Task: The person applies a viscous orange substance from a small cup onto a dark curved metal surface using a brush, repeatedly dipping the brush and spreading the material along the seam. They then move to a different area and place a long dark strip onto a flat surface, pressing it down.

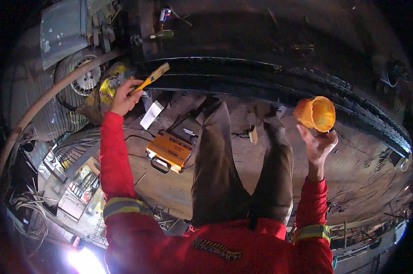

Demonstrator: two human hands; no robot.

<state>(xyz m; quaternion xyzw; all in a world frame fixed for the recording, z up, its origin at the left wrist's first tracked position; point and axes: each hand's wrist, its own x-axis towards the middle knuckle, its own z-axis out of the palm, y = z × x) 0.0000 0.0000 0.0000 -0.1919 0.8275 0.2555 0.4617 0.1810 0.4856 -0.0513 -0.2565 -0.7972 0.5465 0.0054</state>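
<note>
My left hand [124,97] is closed around the yellow handle of a paintbrush [154,76]. Its pale bristles point up and to the right, near the left part of a long dark metal beam [243,83]. On the right, my right hand [320,147] grips an orange cup [312,114] from below. The cup is tilted, and its open mouth faces right; I cannot make out any contents. It hangs in front of the beam's near edge, with both my arms stretched forward.
An orange and black machine with a handle [169,151] stands on the brown floor left of my legs, near a white box-like piece [151,115]. A wheel [86,75], a curved pipe [46,98] and cables lie at left. Beyond the beam are a bottle [162,34] and a can [165,14].
</note>
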